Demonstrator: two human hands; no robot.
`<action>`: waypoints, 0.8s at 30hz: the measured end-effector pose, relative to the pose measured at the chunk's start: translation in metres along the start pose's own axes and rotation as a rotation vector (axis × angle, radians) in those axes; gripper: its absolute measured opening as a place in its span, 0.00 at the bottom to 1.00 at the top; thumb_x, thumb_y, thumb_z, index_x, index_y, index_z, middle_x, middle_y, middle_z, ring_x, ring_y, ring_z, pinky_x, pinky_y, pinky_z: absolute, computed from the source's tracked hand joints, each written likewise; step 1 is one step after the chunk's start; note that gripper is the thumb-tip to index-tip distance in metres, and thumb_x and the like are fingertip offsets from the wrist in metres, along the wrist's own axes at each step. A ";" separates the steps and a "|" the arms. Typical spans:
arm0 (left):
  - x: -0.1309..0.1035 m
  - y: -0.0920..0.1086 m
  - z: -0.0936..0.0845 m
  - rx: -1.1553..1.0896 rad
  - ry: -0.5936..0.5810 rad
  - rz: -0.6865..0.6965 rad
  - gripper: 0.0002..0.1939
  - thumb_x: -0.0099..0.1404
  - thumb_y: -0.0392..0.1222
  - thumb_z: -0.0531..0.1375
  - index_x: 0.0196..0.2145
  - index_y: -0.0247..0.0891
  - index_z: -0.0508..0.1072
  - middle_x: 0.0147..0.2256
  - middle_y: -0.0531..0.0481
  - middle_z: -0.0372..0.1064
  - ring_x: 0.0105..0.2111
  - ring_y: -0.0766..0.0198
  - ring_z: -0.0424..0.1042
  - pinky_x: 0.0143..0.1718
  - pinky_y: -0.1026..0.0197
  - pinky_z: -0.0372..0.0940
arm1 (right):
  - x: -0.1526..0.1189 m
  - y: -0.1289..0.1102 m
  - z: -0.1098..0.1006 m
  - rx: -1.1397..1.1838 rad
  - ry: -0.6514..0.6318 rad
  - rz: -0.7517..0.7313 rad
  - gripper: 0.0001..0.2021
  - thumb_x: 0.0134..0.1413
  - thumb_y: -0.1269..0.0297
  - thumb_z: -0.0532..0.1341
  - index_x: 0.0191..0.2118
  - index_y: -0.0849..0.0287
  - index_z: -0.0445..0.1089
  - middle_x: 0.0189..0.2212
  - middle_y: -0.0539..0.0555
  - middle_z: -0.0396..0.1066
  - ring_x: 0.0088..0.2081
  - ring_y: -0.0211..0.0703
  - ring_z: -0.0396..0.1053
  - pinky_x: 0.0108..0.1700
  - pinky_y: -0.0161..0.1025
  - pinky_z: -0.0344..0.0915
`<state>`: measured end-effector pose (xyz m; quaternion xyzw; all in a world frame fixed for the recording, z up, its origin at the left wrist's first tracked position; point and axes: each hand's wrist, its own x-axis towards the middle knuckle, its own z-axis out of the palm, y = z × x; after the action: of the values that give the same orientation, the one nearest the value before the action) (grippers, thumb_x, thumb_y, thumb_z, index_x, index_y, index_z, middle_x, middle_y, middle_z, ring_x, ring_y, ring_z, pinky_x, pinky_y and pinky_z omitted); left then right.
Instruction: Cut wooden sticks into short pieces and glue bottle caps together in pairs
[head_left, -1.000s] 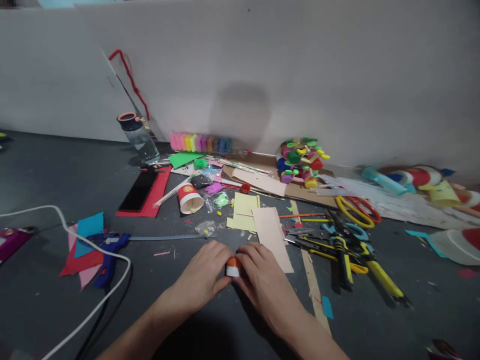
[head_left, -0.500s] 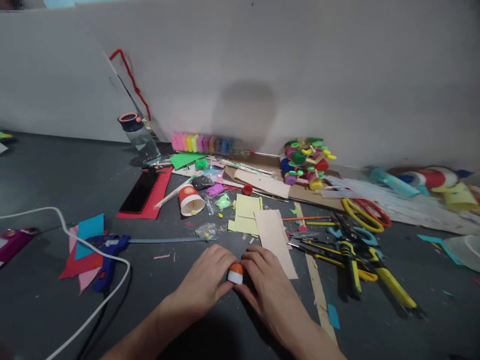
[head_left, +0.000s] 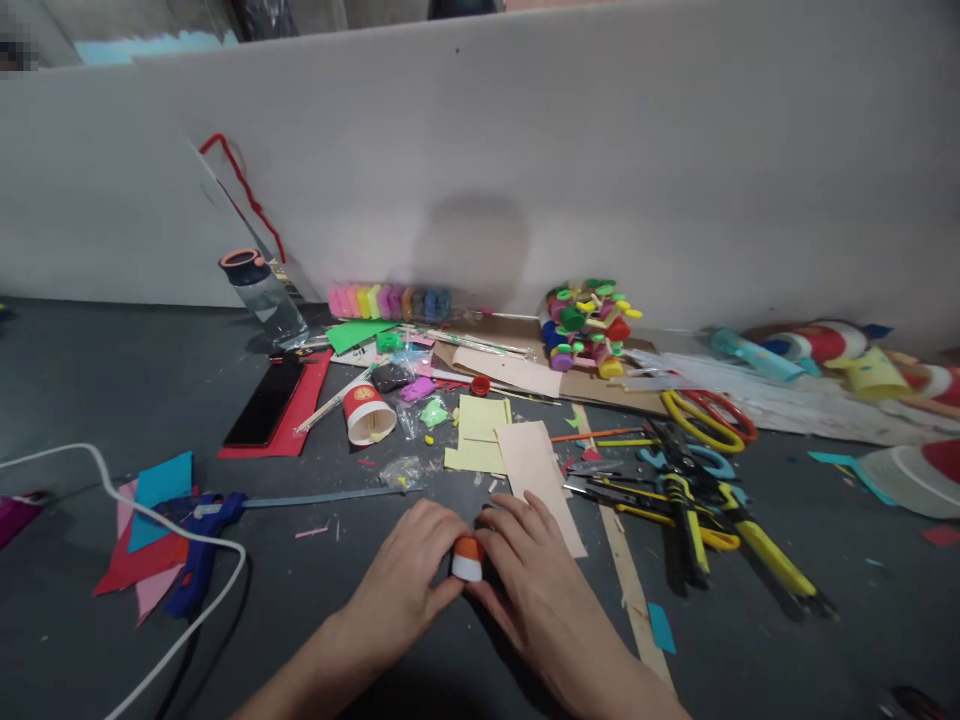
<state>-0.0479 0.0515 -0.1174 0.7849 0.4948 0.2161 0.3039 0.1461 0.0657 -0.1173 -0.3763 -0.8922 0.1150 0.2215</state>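
Between my two hands, low in the middle of the view, is a small rounded orange and white piece (head_left: 468, 560), orange on top and white below; its exact kind I cannot make out. My left hand (head_left: 414, 560) pinches it from the left with thumb and fingers. From the other side my right hand (head_left: 525, 565) closes on it, fingers bent over its edge. A strip of pale pink paper (head_left: 541, 470) lies just beyond my right fingers. Yellow paper (head_left: 480, 435) lies a little farther back.
On the left are a blue glue gun (head_left: 199, 560), a white cable (head_left: 241, 570), coloured paper and a phone (head_left: 266, 400). A water bottle (head_left: 270, 305) and a red-and-white paper cup (head_left: 367, 412) stand or lie behind. Pliers (head_left: 690, 520) and scissors (head_left: 705, 420) lie right; clay blocks (head_left: 390, 300) line the wall.
My head view has tilted up and turned slightly right, so the table things appear shifted left. Both hands keep their hold on the orange and white piece.
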 end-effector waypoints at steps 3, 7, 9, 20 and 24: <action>-0.001 0.001 -0.001 0.000 0.021 0.028 0.12 0.65 0.31 0.62 0.46 0.39 0.68 0.47 0.46 0.71 0.49 0.56 0.67 0.54 0.53 0.64 | 0.001 -0.002 -0.004 0.008 0.012 -0.013 0.11 0.61 0.70 0.63 0.48 0.58 0.67 0.47 0.57 0.71 0.57 0.57 0.63 0.65 0.64 0.56; 0.000 -0.002 -0.001 0.027 0.047 0.017 0.11 0.66 0.35 0.63 0.45 0.39 0.70 0.45 0.46 0.72 0.47 0.54 0.68 0.51 0.51 0.66 | 0.002 0.003 -0.011 -0.008 0.029 0.009 0.12 0.60 0.66 0.66 0.48 0.57 0.68 0.46 0.57 0.71 0.52 0.55 0.67 0.62 0.61 0.61; 0.001 -0.004 -0.001 0.043 0.057 -0.001 0.10 0.66 0.36 0.62 0.45 0.38 0.70 0.44 0.45 0.72 0.46 0.53 0.68 0.49 0.49 0.67 | 0.002 0.010 -0.017 -0.040 0.049 0.051 0.10 0.61 0.67 0.65 0.47 0.58 0.68 0.45 0.58 0.71 0.49 0.54 0.69 0.57 0.58 0.65; -0.001 0.001 -0.003 0.028 0.094 0.003 0.18 0.64 0.34 0.65 0.51 0.37 0.69 0.52 0.39 0.71 0.53 0.50 0.69 0.56 0.43 0.67 | 0.114 0.085 -0.027 -0.364 -0.072 0.216 0.15 0.68 0.62 0.61 0.57 0.61 0.67 0.51 0.58 0.69 0.50 0.49 0.70 0.51 0.51 0.71; 0.001 -0.005 0.001 0.029 0.091 0.008 0.16 0.65 0.33 0.63 0.51 0.35 0.70 0.50 0.38 0.73 0.51 0.50 0.71 0.54 0.43 0.69 | 0.159 0.106 -0.015 -0.439 -0.213 0.122 0.14 0.67 0.61 0.62 0.54 0.61 0.69 0.51 0.58 0.69 0.49 0.49 0.71 0.51 0.51 0.71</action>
<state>-0.0500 0.0537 -0.1219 0.7805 0.5081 0.2456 0.2690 0.1211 0.2544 -0.0948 -0.4542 -0.8898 -0.0294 0.0317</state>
